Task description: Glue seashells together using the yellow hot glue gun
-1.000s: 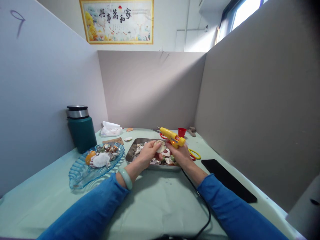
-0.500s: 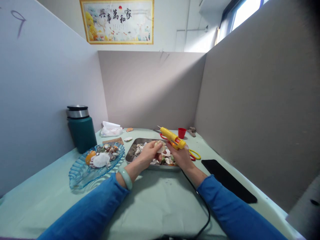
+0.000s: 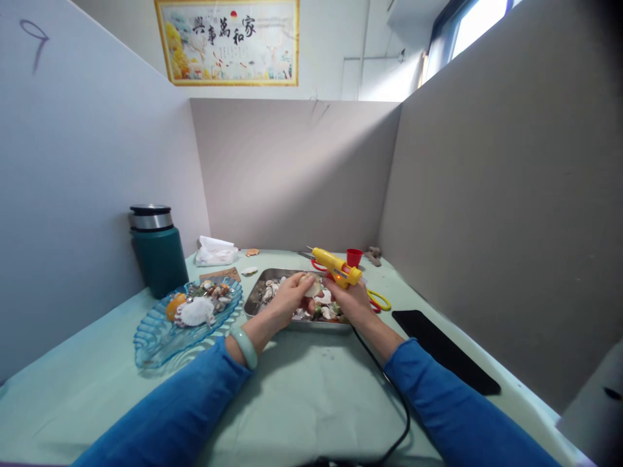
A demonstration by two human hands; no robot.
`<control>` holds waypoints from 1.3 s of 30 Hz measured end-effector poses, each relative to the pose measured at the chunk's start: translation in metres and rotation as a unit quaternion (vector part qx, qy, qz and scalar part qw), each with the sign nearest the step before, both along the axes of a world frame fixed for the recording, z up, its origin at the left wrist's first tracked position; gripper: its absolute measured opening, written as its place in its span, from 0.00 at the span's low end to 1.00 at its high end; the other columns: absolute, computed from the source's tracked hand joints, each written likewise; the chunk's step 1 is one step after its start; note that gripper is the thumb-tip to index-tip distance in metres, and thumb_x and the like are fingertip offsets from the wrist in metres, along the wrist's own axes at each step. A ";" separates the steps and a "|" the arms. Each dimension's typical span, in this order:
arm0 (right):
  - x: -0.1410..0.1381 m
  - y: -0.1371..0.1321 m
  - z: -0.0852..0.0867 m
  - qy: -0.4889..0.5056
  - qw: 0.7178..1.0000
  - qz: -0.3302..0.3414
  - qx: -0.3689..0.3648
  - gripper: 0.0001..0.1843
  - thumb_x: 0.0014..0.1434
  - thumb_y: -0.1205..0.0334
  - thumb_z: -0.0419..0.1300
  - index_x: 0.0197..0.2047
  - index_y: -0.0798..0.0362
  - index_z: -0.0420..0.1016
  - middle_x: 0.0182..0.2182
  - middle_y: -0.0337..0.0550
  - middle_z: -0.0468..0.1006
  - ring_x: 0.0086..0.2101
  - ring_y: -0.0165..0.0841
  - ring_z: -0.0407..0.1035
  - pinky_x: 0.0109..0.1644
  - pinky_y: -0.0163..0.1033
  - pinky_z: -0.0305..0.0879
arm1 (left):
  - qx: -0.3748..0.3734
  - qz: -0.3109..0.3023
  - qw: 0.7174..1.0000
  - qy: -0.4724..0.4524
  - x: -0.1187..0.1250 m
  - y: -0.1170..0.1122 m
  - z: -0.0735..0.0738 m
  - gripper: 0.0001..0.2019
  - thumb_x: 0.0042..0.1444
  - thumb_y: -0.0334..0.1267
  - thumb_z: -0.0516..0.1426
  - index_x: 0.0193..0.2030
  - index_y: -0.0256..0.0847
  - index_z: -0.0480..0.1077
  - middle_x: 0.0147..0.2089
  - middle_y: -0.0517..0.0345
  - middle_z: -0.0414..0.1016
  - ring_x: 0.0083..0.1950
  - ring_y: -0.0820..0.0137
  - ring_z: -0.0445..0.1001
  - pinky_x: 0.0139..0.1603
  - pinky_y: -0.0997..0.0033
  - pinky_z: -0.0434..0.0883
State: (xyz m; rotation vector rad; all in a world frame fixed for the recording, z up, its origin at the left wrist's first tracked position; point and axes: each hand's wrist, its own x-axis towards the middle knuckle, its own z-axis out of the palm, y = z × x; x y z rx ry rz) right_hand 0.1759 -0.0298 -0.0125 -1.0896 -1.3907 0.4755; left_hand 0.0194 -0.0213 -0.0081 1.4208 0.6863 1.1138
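My left hand (image 3: 291, 297), with a pale bangle (image 3: 244, 347) on its wrist, pinches a pale seashell (image 3: 313, 287) above a metal tray (image 3: 311, 325). Wrapped round a yellow hot glue gun (image 3: 333, 264) is my right hand (image 3: 351, 299); the nozzle points up and away to the left, and a small orange light glows on its side. A black cord (image 3: 389, 379) runs from beneath that hand toward the table's front edge. Shells and small bits fill the tray below both hands, partly hidden by them.
At left stand a blue glass dish (image 3: 156, 344) of shells and a green bottle (image 3: 158, 256). A tissue pack (image 3: 217, 251), a red cup (image 3: 354, 257) and scissors with yellow handles (image 3: 380, 299) lie farther back. A black flat slab (image 3: 445, 350) rests at right; partitions enclose the table.
Almost nothing differs. The glue gun and my right hand have shifted very slightly, and my left hand still holds the shell in the same place.
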 end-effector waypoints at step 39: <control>0.000 -0.003 0.002 -0.020 0.999 0.038 -0.004 0.19 0.50 0.45 0.64 0.35 0.54 0.78 0.21 0.41 0.75 0.25 0.36 0.71 0.30 0.39 0.65 | 0.044 0.058 0.997 0.005 0.001 0.000 -0.001 0.22 0.52 0.59 0.61 0.33 0.39 0.66 0.25 0.63 0.71 0.15 0.78 0.66 0.16 0.77 0.59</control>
